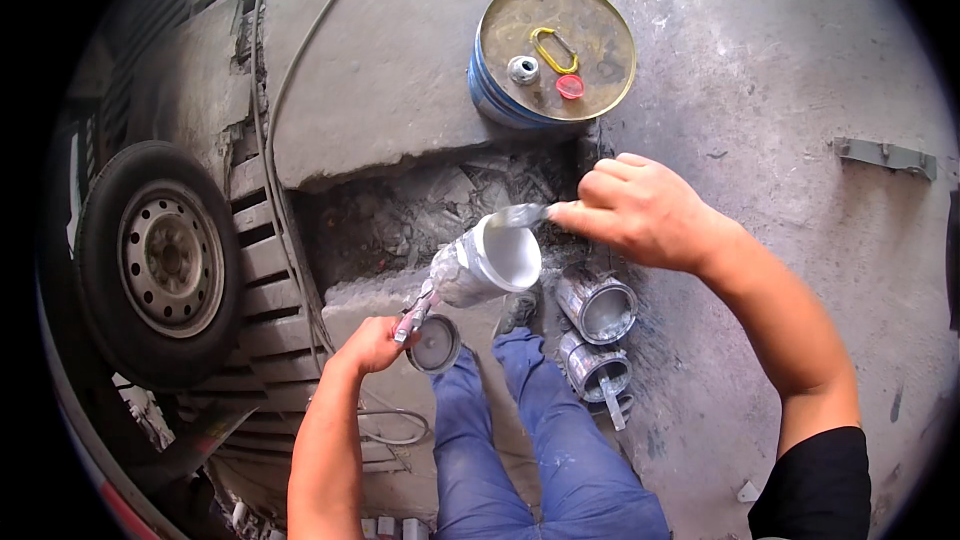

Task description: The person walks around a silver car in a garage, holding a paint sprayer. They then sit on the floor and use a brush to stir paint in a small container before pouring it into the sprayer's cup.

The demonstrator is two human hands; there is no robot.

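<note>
My left hand [378, 342] is closed on a pink-and-silver tool [418, 310], apparently a spray gun, with a paint-smeared cup [462, 275] tilted on it, white inside. A grey round lid or shallow container [434, 344] is just beside that hand. My right hand [630, 215] grips a short, grey-coated flat blade [515, 216], which is at the cup's upper rim. Below on the right stand two paint-smeared cans [595, 305], the lower with a flat stick [612, 400] in it.
A blue drum [485, 90] carries a yellow carabiner, red cap and small metal fitting. At left are a wheel [110, 270], slatted grating [268, 295] and hoses [300, 55]. A broken, rubble-filled pit [375, 215] crosses the middle. A metal bracket [885, 155] lies right.
</note>
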